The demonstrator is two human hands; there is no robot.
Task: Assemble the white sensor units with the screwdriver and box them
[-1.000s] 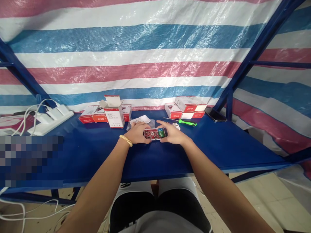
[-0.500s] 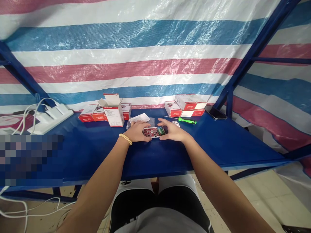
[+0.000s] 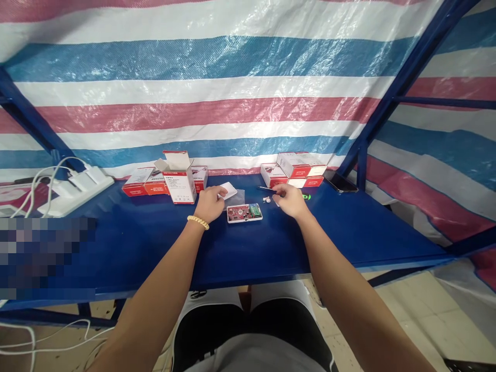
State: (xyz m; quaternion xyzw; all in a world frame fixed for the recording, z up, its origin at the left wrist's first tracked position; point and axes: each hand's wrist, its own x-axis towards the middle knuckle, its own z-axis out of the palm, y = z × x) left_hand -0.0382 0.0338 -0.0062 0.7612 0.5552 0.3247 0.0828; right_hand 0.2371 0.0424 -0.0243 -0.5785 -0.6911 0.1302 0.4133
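Note:
My left hand (image 3: 210, 203) is closed on the edge of a white plastic cover (image 3: 229, 189), beside a clear plastic bag (image 3: 237, 197). In front of the hands, a white casing with a red circuit board and a green part (image 3: 244, 213) lies face up on the table, touched by neither hand. Over a screwdriver, my right hand (image 3: 291, 200) has its fingers curled; whatever they hold is hidden. The screwdriver's shaft (image 3: 265, 188) and a bit of its green handle (image 3: 306, 197) show on either side. Small pale pieces (image 3: 266, 199) lie left of the right fingertips.
An opened detector box (image 3: 179, 187) stands upright among red-and-white boxes (image 3: 137, 182) at the back left. More boxes (image 3: 294, 165) are stacked at the back right, near a phone (image 3: 341, 181). A power strip (image 3: 77, 191) with white cables sits at the left on the blue table (image 3: 251, 253).
Both hands have let go of the circuit-board casing. The left moved left and took hold of the white cover; the right moved right, over the screwdriver. Small pale pieces are now uncovered.

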